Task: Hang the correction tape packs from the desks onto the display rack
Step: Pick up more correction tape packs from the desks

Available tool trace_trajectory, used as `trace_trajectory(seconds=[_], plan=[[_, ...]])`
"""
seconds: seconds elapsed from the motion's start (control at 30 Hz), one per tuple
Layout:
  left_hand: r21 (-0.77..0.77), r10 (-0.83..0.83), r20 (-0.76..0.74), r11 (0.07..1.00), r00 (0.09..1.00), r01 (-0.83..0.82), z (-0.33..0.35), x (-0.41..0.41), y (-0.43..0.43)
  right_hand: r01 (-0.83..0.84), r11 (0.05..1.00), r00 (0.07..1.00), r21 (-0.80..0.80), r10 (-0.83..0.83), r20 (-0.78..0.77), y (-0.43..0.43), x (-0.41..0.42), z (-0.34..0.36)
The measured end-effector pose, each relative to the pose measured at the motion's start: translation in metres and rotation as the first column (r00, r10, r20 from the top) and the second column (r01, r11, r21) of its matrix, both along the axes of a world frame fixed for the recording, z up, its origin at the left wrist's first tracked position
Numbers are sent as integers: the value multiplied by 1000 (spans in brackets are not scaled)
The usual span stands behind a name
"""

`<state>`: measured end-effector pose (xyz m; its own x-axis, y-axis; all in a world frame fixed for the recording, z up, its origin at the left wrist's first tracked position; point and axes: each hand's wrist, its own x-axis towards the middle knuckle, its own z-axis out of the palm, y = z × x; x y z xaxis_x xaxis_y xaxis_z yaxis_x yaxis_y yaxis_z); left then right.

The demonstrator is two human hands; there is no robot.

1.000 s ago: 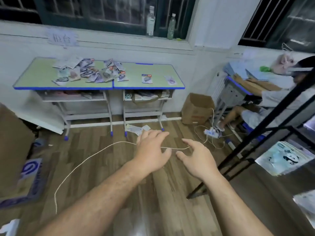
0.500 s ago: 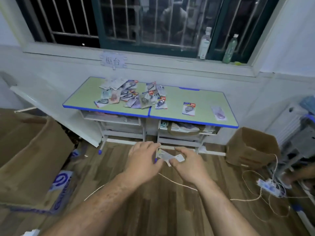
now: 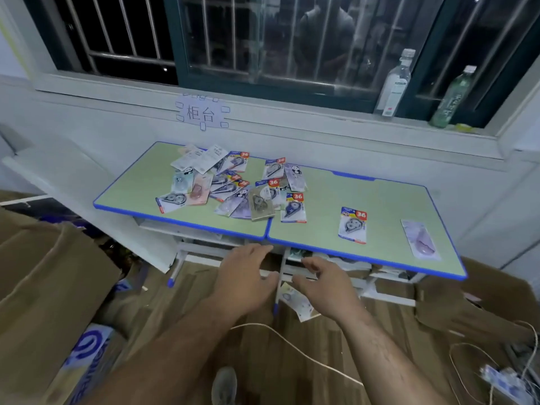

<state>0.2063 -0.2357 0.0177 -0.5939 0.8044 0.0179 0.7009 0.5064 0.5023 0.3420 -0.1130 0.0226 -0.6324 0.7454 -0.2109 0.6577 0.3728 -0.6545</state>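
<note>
Head view shows many correction tape packs (image 3: 233, 188) waiting on the two desks (image 3: 380, 206), the rack out of sight, while the left hand (image 3: 248, 273) and right hand (image 3: 327, 285) hover near, empty, fingers loose.

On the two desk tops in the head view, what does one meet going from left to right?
heap of correction tape packs → single blue-carded pack → pale purple pack

Two green desks (image 3: 380, 206) stand together against a white wall (image 3: 87, 133) under a barred window (image 3: 263, 39). Two bottles (image 3: 394, 86) stand on the sill (image 3: 321, 116); cardboard boxes (image 3: 43, 273) sit on the wood floor (image 3: 292, 384).
</note>
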Motion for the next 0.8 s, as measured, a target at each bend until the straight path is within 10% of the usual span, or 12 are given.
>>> trace_trajectory(seconds=[0.8], plan=[[-167,2,304,985,953,51,-56,-307,275,105,994,971,-39,-94,222,291,-292,-52]])
